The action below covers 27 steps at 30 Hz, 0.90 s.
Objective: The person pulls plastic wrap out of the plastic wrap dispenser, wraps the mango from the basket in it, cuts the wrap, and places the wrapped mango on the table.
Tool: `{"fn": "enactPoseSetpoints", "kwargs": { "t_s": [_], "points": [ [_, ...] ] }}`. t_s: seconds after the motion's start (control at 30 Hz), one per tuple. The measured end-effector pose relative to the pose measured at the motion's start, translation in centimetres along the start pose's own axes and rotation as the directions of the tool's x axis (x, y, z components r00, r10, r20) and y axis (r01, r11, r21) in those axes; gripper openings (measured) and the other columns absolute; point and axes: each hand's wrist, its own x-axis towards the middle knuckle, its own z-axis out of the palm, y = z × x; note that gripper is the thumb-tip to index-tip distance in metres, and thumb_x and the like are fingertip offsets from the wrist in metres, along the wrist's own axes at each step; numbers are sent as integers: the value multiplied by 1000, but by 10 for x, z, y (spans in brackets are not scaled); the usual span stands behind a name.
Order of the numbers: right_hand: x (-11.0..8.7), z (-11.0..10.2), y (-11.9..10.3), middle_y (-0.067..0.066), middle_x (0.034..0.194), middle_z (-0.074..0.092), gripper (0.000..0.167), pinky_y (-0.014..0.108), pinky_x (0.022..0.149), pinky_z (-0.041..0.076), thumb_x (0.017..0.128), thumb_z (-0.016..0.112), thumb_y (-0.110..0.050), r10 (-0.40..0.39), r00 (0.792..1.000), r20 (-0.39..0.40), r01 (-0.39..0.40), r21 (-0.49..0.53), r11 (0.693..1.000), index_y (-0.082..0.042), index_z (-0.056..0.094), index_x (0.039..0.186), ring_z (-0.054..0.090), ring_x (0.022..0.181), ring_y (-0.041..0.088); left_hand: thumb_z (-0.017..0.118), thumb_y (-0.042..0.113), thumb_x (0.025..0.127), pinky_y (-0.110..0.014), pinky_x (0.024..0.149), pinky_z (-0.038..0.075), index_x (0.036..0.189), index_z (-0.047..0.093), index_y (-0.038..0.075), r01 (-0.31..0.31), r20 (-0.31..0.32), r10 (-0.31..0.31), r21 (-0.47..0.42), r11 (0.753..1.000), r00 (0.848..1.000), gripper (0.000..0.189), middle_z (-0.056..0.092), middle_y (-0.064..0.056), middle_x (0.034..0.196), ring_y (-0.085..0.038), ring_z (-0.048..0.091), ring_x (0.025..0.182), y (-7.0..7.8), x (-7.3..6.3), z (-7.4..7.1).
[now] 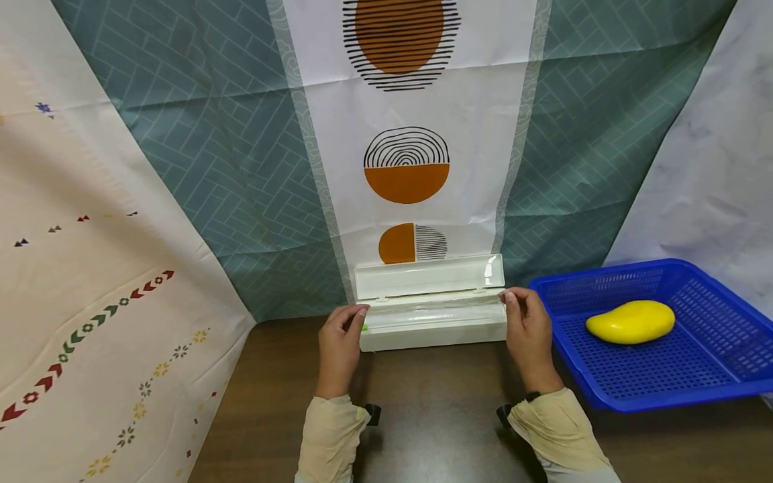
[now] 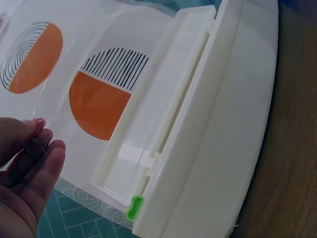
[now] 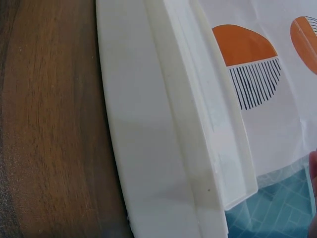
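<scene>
A long white cling film dispenser (image 1: 435,337) lies on the table with its hinged lid (image 1: 430,276) raised against the cloth behind. Clear cling film (image 1: 436,315) shows inside and seems to stretch between the two hands. At the dispenser's left end, my left hand (image 1: 339,350) pinches the film's edge between thumb and fingertips. My right hand (image 1: 530,339) pinches the film at the opposite end. In the left wrist view a green slider (image 2: 134,208) sits at the dispenser's end. Only a sliver of the right hand (image 3: 313,181) enters the right wrist view.
To the right stands a blue plastic basket (image 1: 594,388) with a yellow mango (image 1: 631,323) inside. Patterned cloth (image 1: 241,168) hangs behind the dark wooden table (image 1: 266,402), and a pale printed cloth (image 1: 121,268) borders it on the left.
</scene>
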Motion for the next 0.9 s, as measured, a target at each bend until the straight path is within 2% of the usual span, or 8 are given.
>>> {"fn": "enactPoseSetpoints", "kwargs": {
  "t_s": [0.23,0.4,0.43,0.63,0.67,0.9],
  "points": [
    [1,1,-6,36,98,65,10,9,85,46,100,53,15,3,1000,-11,-3,7,1000,22,58,105,61,93,3,71,16,100,-18,77,52,107,81,9,-51,-34,50,-21,998,998,14,75,-5,105,-19,67,93,2,0,-1],
    [0,1,-9,35,100,65,11,8,87,45,101,53,12,24,999,-23,-24,11,1000,21,58,106,61,95,3,70,17,101,-17,78,53,110,81,9,-42,-32,41,-32,999,999,16,75,-3,108,-16,67,95,7,-3,-1],
    [0,1,-10,35,100,65,11,8,87,45,101,53,12,26,999,-26,-26,10,1000,21,58,106,61,95,2,70,15,101,-17,78,52,110,80,8,-29,-34,28,-35,999,999,16,74,-5,108,-17,67,95,12,-4,-1],
    [-2,-2,21,27,102,68,13,9,89,46,104,55,6,32,999,-41,-31,19,999,15,62,110,61,98,2,67,1,100,-12,79,49,109,77,-6,-31,-50,28,-61,998,998,16,72,-18,107,-27,66,96,49,-10,-3],
    [-2,-2,25,25,103,68,13,10,90,46,104,55,5,32,999,-42,-31,30,999,14,62,111,62,98,2,67,1,100,-11,80,49,109,76,-7,-44,-50,41,-62,997,998,16,71,-18,107,-27,66,97,50,-10,-3],
    [0,-2,20,18,100,67,13,13,91,48,103,54,7,6,997,-73,-2,60,998,16,62,109,63,98,3,66,0,100,-11,81,50,108,76,-8,-95,-54,92,-55,994,994,15,71,-19,105,-27,67,96,56,-10,-4]
  ]
}}
